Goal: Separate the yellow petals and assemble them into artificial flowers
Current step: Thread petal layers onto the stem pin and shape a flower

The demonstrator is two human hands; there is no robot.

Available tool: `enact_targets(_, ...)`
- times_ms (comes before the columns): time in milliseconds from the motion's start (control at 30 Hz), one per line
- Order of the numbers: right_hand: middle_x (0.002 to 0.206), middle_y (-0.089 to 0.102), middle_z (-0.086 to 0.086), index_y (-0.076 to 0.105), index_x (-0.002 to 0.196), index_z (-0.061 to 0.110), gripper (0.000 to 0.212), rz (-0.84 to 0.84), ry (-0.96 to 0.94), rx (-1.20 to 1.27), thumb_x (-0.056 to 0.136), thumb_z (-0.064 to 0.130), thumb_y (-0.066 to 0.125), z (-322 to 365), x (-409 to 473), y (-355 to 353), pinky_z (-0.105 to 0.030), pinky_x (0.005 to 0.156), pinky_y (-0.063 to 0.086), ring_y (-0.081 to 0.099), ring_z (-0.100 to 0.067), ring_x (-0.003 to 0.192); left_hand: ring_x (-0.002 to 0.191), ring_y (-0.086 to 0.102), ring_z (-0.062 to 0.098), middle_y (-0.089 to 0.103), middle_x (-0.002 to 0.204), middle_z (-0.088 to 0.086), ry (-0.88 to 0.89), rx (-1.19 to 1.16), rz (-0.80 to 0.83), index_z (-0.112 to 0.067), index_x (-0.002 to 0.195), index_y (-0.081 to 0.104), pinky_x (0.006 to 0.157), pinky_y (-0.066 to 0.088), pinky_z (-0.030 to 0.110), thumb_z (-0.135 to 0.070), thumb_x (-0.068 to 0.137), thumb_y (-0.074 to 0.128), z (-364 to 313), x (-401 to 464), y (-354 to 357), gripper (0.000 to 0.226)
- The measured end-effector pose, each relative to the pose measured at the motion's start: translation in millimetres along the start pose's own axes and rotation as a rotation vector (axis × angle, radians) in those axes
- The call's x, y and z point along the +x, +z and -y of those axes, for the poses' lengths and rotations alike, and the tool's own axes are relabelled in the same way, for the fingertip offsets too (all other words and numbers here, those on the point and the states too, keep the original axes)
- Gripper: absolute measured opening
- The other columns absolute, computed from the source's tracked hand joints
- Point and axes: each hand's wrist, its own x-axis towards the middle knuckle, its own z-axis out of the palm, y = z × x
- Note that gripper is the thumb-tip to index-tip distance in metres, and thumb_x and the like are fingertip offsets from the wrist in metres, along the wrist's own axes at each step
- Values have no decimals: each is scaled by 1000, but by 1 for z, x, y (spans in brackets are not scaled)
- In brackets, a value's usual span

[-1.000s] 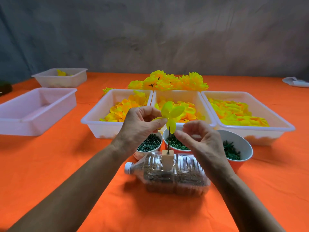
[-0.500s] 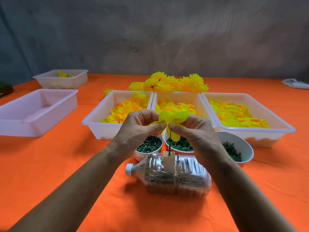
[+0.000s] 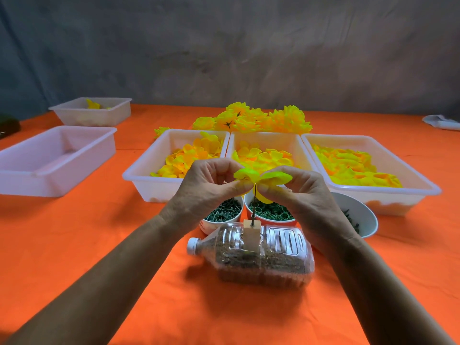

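Pinching petals (image 3: pixel 263 177) on a pin (image 3: pixel 253 207).
Gripping with both hands, left (image 3: pixel 206 192) and right (image 3: pixel 302 195), fingertips closed, above bottle (image 3: pixel 261 257).

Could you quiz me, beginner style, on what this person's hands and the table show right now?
1. True or false: both hands, left hand and right hand, pinch the yellow petal piece.
2. What holds the thin stem upright? A) a white bowl B) a small block on the lying bottle C) a tray
3. How many white trays in the row just behind the hands hold yellow petals?

Key: 1 true; 2 B; 3 three.
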Motion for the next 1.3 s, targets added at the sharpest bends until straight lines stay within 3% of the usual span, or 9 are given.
enact_targets(133, 75, 67, -6, 68, 81, 7, 6, 4, 1, -6, 76, 10, 67, 1, -1, 1, -24, 71, 48, 61, -14, 70, 76, 56, 28, 62, 81, 22, 11, 17, 4, -7, 81, 68, 76, 47, 49, -13, 72, 76, 0, -2, 0, 14)
enact_targets(267, 75, 66, -8, 68, 80, 8, 8, 7, -20, -52, 81, 0, 66, 1, 0, 0, -31, 72, 48, 60, -18, 72, 75, 57, 27, 63, 78, 18, 37, 14, 9, -5, 82, 67, 75, 47, 46, -13, 70, 72, 0, -3, 1, 15)
enact_targets(467, 77, 67, -3, 70, 78, 13, 11, -38, -116, -284, 80, 3, 71, 3, 0, 1, -47, 81, 47, 60, -18, 77, 72, 58, 23, 64, 77, 13, 116, 80, -1, -9, 80, 67, 70, 49, 37, -11, 73, 76, 2, -4, 1, 12)
enact_targets(600, 78, 68, -3, 72, 77, 11, 10, -77, -281, -426, 75, 2, 75, 4, -1, 2, -43, 76, 50, 63, -22, 79, 77, 61, 17, 65, 81, 8, 276, 278, -33, -11, 79, 68, 69, 47, 25, -11, 77, 73, 3, -4, 1, 5)
enact_targets(733, 78, 68, -2, 70, 77, 13, 17, -109, -353, -476, 73, -3, 76, 0, -1, 1, -37, 73, 51, 64, -17, 77, 78, 62, 21, 65, 84, 5, 364, 382, -46, -12, 82, 70, 68, 52, 36, -16, 78, 72, 2, -4, 4, 5)
enact_targets(833, 78, 67, -1, 69, 78, 14, 19, -117, -359, -473, 73, -3, 76, -3, -2, 0, -34, 72, 51, 64, -16, 77, 76, 61, 23, 65, 83, 8, 402, 431, -47, -6, 80, 71, 68, 51, 35, -14, 79, 71, 2, -4, 5, 8)
enact_targets(1067, 82, 69, -5, 73, 80, 4, 10, -150, -488, -633, 71, 1, 77, -9, -4, 1, -41, 70, 52, 65, -24, 80, 78, 61, 18, 66, 83, 13, 579, 623, -136, 3, 77, 72, 70, 49, 27, -10, 74, 74, 8, -11, 6, 13)
enact_targets(1300, 84, 71, -4, 71, 77, 3, 6, -138, -545, -767, 72, 2, 74, -19, -7, -4, -48, 70, 51, 64, -28, 84, 80, 62, 22, 68, 84, 12, 633, 693, -166, 1, 82, 72, 71, 51, 33, -12, 76, 74, 19, -16, 8, 15)
